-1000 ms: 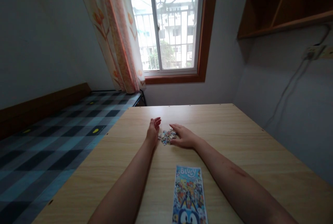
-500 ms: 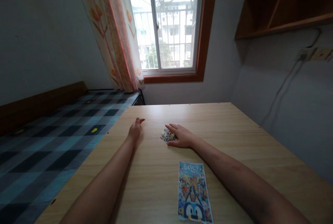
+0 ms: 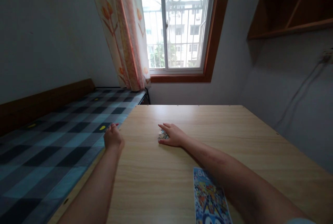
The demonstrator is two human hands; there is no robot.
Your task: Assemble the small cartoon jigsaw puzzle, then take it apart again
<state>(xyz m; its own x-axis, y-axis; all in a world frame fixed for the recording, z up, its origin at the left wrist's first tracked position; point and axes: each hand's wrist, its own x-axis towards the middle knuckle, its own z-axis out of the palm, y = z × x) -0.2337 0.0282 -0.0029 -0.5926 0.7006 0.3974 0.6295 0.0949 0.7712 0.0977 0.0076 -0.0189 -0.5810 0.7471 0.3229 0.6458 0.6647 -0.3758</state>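
Observation:
A small heap of jigsaw pieces [image 3: 162, 134] lies on the wooden table [image 3: 208, 130]. My right hand [image 3: 173, 135] rests flat on the table with its fingers stretched out, cupped against the right side of the heap and covering part of it. My left hand [image 3: 113, 137] hovers at the table's left edge, over the gap beside the bed, well apart from the pieces. Its fingers are curled loosely and nothing shows in them. A colourful cartoon puzzle picture sheet [image 3: 210, 199] lies near me, partly under my right forearm.
A bed with a blue and black checked cover [image 3: 52, 137] runs along the table's left side. Behind the table are a window [image 3: 179, 23] with an orange curtain [image 3: 125, 33]. A wooden wall shelf [image 3: 293, 5] hangs at the upper right, with a cable [image 3: 299, 88] on the wall.
My left hand has drawn away from the heap of pieces, sliding left to the table's edge. My right hand has pushed the heap slightly left. The view has swung a little left.

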